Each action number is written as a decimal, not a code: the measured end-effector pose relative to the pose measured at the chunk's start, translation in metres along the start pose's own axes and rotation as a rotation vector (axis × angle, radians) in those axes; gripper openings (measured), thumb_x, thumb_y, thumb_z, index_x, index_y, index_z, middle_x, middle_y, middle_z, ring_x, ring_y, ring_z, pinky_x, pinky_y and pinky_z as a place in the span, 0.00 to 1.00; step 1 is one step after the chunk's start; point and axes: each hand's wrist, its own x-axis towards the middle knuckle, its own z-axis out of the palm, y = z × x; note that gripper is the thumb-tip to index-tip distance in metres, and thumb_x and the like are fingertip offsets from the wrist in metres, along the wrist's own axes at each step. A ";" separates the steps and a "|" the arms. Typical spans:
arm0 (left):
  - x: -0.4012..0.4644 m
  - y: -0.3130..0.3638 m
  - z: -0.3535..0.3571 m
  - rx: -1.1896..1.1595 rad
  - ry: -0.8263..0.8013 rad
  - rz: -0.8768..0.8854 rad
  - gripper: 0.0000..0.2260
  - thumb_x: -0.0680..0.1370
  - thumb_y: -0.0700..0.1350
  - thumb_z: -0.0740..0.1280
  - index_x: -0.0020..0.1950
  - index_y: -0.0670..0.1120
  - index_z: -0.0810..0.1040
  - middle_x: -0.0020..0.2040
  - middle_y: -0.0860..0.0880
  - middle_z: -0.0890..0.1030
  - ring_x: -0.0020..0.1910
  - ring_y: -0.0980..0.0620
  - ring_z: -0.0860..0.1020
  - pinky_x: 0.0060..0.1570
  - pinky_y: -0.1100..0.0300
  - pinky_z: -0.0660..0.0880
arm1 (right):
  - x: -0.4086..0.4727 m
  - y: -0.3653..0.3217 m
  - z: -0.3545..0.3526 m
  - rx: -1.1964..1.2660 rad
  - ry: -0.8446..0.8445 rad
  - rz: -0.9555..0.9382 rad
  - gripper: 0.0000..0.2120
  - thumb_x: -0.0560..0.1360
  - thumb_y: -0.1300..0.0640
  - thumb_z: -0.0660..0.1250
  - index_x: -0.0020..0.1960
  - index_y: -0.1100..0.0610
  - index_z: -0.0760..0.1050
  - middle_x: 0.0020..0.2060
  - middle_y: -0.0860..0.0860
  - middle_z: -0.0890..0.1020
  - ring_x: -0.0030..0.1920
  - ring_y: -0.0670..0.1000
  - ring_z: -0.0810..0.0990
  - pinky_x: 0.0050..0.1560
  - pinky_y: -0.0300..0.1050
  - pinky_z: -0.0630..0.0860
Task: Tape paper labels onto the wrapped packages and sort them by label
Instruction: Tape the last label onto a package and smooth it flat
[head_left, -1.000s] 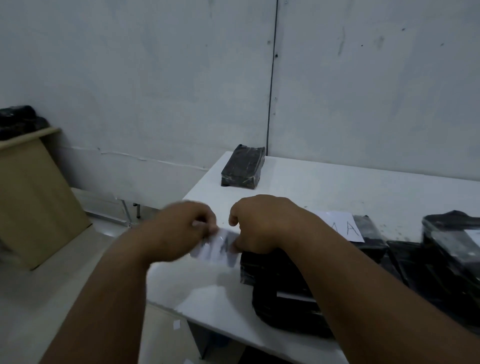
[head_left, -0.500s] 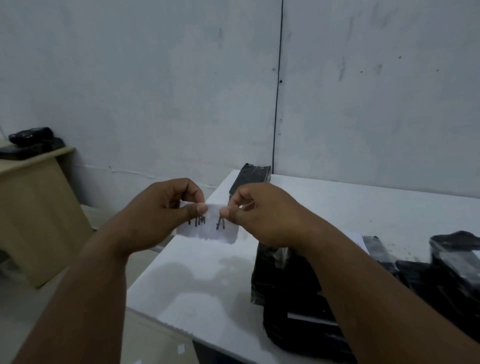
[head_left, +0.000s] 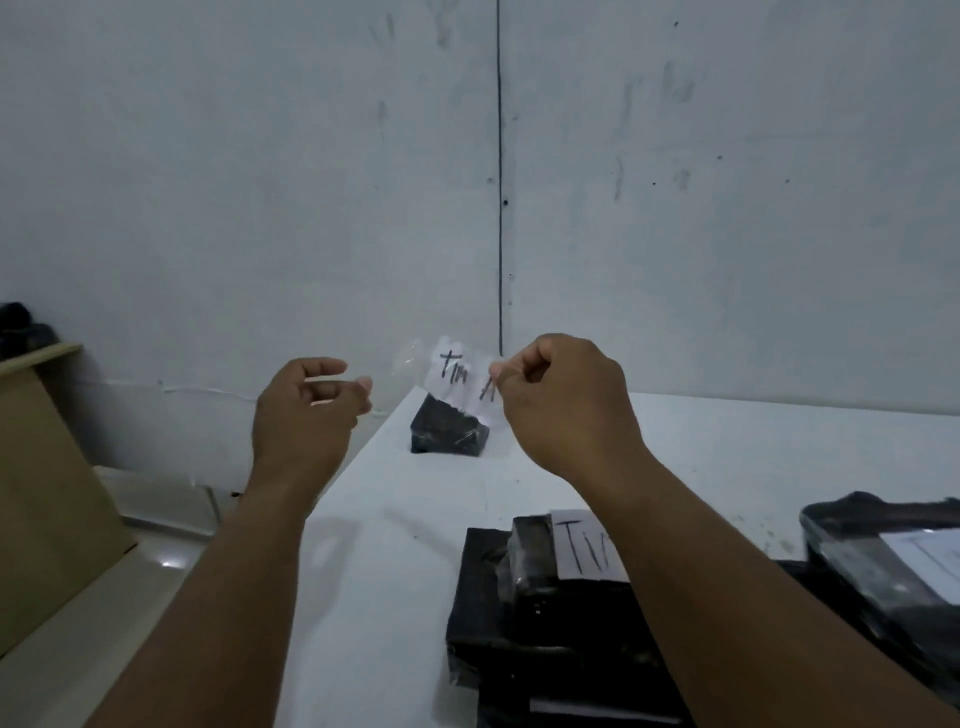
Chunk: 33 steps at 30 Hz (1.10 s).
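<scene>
Paper label (head_left: 457, 382), white with dark handwritten letters, hangs in the air above the far left part of the white surface (head_left: 395, 551), pinched at its right edge between thumb and fingertips of the right hand (head_left: 563, 408). A strip of clear tape (head_left: 410, 358) sticks out from the label's upper left side, free at that end. The left hand (head_left: 306, 410) is raised just to the left of it, fingers loosely curled with thumb and forefinger apart, gripping nothing and not touching label or tape.

Behind the label, a small black wrapped package (head_left: 449, 434) lies alone near the surface's far left corner, close to the grey wall (head_left: 260, 182). Nearer the camera, a stack of black wrapped packages (head_left: 535, 613) rests on the surface under the right forearm; the top one carries a white label (head_left: 584, 545) with handwritten letters, partly hidden by the arm. At the right edge another black package (head_left: 883, 561) bears a white label (head_left: 930, 556) under clear film. A wooden board (head_left: 47, 493) leans at the far left, off the surface.
</scene>
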 end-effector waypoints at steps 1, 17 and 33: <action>0.003 -0.006 0.011 0.065 -0.021 -0.029 0.12 0.75 0.49 0.76 0.55 0.51 0.79 0.44 0.49 0.86 0.46 0.49 0.86 0.48 0.50 0.83 | 0.003 0.002 -0.002 0.002 0.023 0.021 0.12 0.79 0.45 0.70 0.39 0.49 0.77 0.35 0.42 0.82 0.35 0.43 0.80 0.34 0.39 0.74; 0.047 -0.106 0.144 0.989 -0.547 -0.179 0.38 0.76 0.66 0.63 0.79 0.45 0.66 0.81 0.35 0.56 0.79 0.32 0.57 0.74 0.41 0.61 | 0.015 0.025 0.008 -0.002 0.022 0.100 0.07 0.79 0.48 0.71 0.47 0.51 0.80 0.39 0.45 0.82 0.38 0.45 0.81 0.36 0.36 0.75; 0.016 -0.070 0.092 0.396 -0.408 -0.147 0.35 0.51 0.63 0.77 0.55 0.59 0.70 0.54 0.52 0.79 0.46 0.53 0.79 0.36 0.61 0.73 | 0.025 0.023 -0.012 0.065 0.119 0.126 0.10 0.79 0.45 0.71 0.44 0.50 0.80 0.37 0.43 0.82 0.36 0.41 0.79 0.33 0.33 0.69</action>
